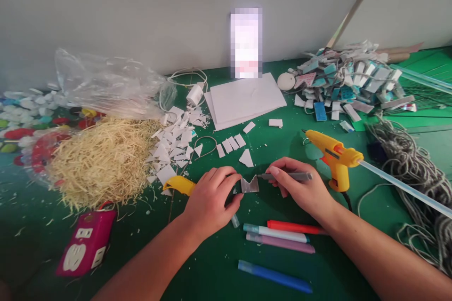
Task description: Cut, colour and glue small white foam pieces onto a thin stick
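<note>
My left hand [213, 200] pinches the left edge of a small grey piece [250, 186] with a V-shaped notch in its top. In my right hand [298, 183] is a grey marker [298, 176], held like a pen, its tip at the right side of the piece. A yellow utility knife [179, 185] lies partly hidden behind my left hand. Below my hands rest a red marker [293, 226], a white one with teal ends [278, 233], a purple one [282, 243] and a blue one [275, 276]. Small white cut pieces [233, 143] lie just beyond.
A yellow glue gun [334, 150] with a long glue stick stands right, near grey yarn [420, 169]. White sheets [247, 101] lie behind, below a blurred bright screen [246, 42]. Left are straw [106, 164], white scraps [174, 143] and a magenta power socket [86, 242]. Coloured scraps [353, 80] pile back right.
</note>
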